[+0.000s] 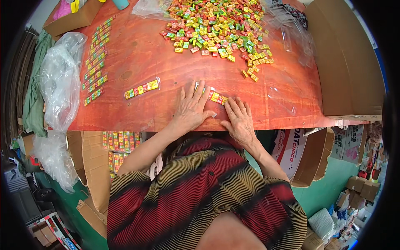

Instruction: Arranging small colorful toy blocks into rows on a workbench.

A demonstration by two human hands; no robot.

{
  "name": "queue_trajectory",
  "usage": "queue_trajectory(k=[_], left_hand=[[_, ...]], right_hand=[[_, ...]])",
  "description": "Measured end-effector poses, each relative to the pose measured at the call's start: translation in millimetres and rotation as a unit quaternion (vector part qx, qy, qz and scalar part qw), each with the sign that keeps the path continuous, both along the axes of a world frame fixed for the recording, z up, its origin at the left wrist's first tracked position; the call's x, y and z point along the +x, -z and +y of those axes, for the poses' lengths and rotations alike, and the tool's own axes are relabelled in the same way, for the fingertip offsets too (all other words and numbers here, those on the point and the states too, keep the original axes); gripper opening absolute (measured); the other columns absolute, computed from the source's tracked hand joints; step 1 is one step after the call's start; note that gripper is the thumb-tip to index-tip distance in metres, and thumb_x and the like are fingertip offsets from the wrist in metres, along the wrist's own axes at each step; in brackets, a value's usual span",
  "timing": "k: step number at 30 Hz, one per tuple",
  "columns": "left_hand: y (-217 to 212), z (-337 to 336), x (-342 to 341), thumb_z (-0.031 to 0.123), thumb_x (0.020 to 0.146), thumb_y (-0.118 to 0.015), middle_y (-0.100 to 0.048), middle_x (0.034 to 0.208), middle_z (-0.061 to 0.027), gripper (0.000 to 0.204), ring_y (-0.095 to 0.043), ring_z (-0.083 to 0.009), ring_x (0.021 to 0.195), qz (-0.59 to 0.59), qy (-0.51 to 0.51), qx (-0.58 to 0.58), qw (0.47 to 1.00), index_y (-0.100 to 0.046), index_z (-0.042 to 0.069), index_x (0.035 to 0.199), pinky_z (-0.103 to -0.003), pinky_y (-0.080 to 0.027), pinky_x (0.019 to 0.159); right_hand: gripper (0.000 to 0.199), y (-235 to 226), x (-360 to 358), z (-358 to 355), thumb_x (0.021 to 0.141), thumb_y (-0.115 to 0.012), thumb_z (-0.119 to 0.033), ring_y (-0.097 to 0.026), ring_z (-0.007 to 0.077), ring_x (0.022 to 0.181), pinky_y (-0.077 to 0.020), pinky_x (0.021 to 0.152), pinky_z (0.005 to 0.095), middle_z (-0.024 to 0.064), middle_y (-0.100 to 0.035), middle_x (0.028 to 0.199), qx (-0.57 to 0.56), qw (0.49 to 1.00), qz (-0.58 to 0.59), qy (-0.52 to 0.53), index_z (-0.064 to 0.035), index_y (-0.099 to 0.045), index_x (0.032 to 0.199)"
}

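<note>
A short row of small yellow and red boxes (217,97) in a clear plastic sleeve lies near the table's front edge. Over its left end my left hand (189,109) rests flat with fingers stretched, hiding part of the row. My right hand (241,123) lies at the other end, its fingers extended and fingertips touching or just beside the last box. A small whitish bit shows by my left thumb tip. To the left, another sleeved row (142,89) of yellow and red boxes lies slanted on the table.
A large heap of loose little boxes (216,29) covers the red table (137,54) at the back. Several packed rows (95,77) line the left side. Clear plastic bags (62,79) hang at the left edge; a cardboard box (348,58) stands right. Below are open cartons (310,156).
</note>
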State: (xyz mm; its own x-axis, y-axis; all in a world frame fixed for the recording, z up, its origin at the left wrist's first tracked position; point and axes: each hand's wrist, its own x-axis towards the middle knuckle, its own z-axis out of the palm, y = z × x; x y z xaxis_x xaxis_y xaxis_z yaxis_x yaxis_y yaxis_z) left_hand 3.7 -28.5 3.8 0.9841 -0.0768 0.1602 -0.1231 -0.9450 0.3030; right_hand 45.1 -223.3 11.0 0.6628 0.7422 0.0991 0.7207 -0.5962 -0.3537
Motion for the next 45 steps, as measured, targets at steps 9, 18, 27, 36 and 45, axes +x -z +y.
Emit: queue_trajectory(k=[9, 18, 27, 36, 45], left_hand=[[-3.4, -24.8, -8.1, 0.044, 0.076, -0.056, -0.034, 0.132, -0.0185, 0.067, -0.028, -0.0376, 0.124, -0.044, 0.067, -0.011, 0.997, -0.039, 0.005, 0.127, -0.056, -0.024, 0.097], [0.4, 37.6, -47.8, 0.038, 0.075, -0.060, -0.023, 0.138, -0.0204, 0.069, -0.018, -0.0403, 0.128, -0.076, -0.146, 0.055, 0.985, -0.036, 0.005, 0.129, -0.055, -0.021, 0.100], [-4.1, 92.3, -42.8, 0.032, 0.084, -0.050, -0.021, 0.141, -0.0147, 0.056, -0.018, -0.0346, 0.130, 0.076, -0.235, 0.141, 0.959, -0.032, 0.011, 0.133, -0.055, -0.019, 0.101], [3.3, 92.7, -47.0, 0.026, 0.085, -0.049, -0.025, 0.140, -0.0158, 0.054, -0.022, -0.0358, 0.128, -0.024, -0.315, 0.178, 0.932, -0.031, 0.011, 0.134, -0.053, -0.018, 0.101], [-16.5, -47.2, -7.8, 0.025, 0.072, -0.063, -0.046, 0.118, -0.0170, 0.041, -0.043, -0.0361, 0.111, -0.159, 0.170, -0.015, 0.972, -0.054, 0.005, 0.106, -0.049, -0.034, 0.092]], right_hand=[[0.045, 3.9, 8.7, 10.4, 0.076, -0.060, -0.016, -0.032, 0.0328, 0.125, -0.0212, 0.103, 0.0481, 0.0128, -0.043, 0.128, 0.058, 0.994, 0.007, -0.088, -0.0039, -0.050, 0.118], [0.030, 22.8, 13.7, 99.5, 0.070, -0.057, 0.000, -0.050, 0.0312, 0.106, -0.0367, 0.094, 0.0403, 0.0107, -0.059, 0.104, 0.311, 0.900, 0.151, -0.265, -0.0037, -0.060, 0.099], [0.040, -1.7, 61.0, -41.0, 0.069, -0.056, 0.001, -0.046, 0.0348, 0.105, -0.0360, 0.087, 0.0440, 0.0175, -0.050, 0.113, 0.169, 0.943, -0.185, 0.218, -0.0052, -0.054, 0.109], [0.048, 14.4, 106.2, -115.9, 0.083, -0.050, -0.028, -0.029, 0.0370, 0.124, -0.0223, 0.099, 0.0538, 0.0136, -0.038, 0.132, -0.041, 0.926, -0.074, 0.368, -0.0075, -0.041, 0.126], [0.040, 16.2, 23.8, -53.2, 0.074, -0.061, -0.024, -0.044, 0.0309, 0.103, -0.0310, 0.090, 0.0462, 0.0122, -0.051, 0.104, 0.033, 0.942, -0.160, 0.295, -0.0090, -0.052, 0.110]])
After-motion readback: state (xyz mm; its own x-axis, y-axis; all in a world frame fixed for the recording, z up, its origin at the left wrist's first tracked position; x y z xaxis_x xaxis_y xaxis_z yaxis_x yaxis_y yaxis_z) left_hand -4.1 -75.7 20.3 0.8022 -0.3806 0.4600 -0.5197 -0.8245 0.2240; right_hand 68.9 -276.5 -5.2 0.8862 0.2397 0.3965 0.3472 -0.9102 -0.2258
